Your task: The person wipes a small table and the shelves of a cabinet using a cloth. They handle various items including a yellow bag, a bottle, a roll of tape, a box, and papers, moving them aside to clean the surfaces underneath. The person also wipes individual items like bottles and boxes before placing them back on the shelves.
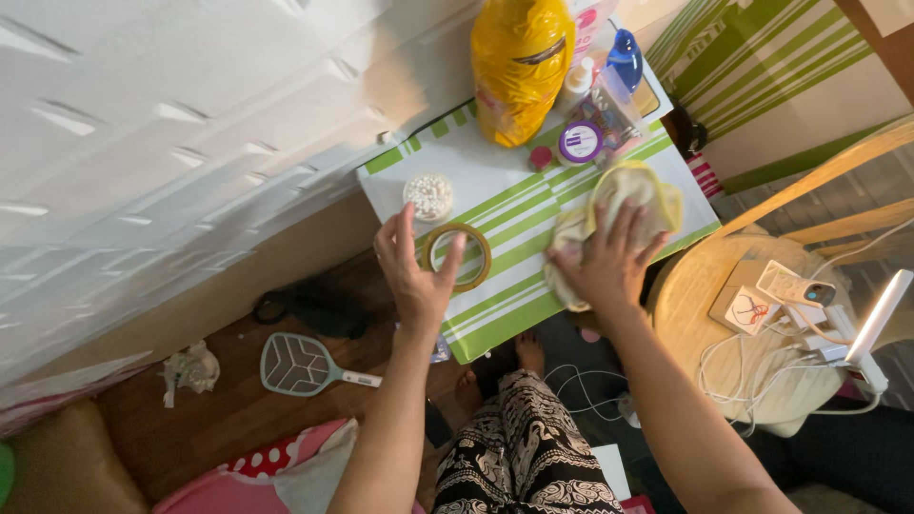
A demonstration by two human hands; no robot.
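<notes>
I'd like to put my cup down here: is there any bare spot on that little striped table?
The striped table has bare room along its near edge, below the tape roll under the left hand, and between the bead jar and yellow bag. The far corner is crowded with bottles; the right hand presses a cloth.

The yellow bag [520,62] at twelve o'clock is cut off by the top edge. The right hand [605,262] hides the middle of the cloth [628,190]. The round container's [428,196] small white contents are too small to identify.
</notes>
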